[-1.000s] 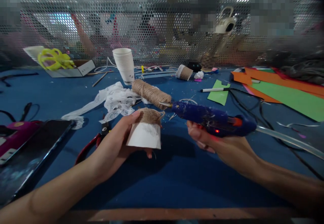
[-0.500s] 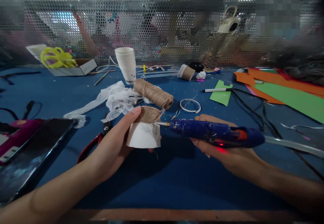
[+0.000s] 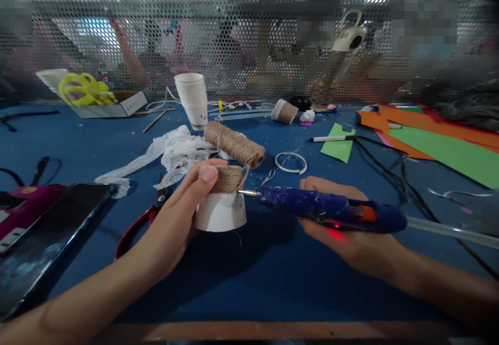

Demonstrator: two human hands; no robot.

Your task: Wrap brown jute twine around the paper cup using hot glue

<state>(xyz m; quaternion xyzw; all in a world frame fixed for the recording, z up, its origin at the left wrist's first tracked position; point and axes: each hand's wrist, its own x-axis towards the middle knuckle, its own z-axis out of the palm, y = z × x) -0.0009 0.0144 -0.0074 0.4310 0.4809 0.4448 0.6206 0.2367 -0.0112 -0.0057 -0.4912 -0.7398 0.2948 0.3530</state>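
Observation:
A white paper cup (image 3: pixel 221 212), its upper part wrapped in brown twine (image 3: pixel 228 180), is gripped by my left hand (image 3: pixel 181 210). The thumb presses on the twine; some fingers are hidden behind the cup. My right hand (image 3: pixel 351 246) is closed around a blue hot glue gun (image 3: pixel 312 204) with a red light and a clear glue stick in its back. The gun's metal tip meets the cup's right side at the lower edge of the twine. A strand runs up from the cup toward the twine spool (image 3: pixel 234 144) lying behind it.
White lace (image 3: pixel 175 150) lies left of the spool, with red-handled scissors (image 3: pixel 134 230) and a phone (image 3: pixel 50 246) nearer. Stacked paper cups (image 3: pixel 192 101) stand at the back. A white ring (image 3: pixel 290 163), black cord (image 3: pixel 384 166) and coloured paper (image 3: pixel 448 147) lie rightward. A perforated metal screen (image 3: pixel 241 38) rises behind.
My left hand has turned the cup slightly, and the thumb now lies further over the twine. The glue gun has stayed at the cup with its tip, shifting slightly left and down.

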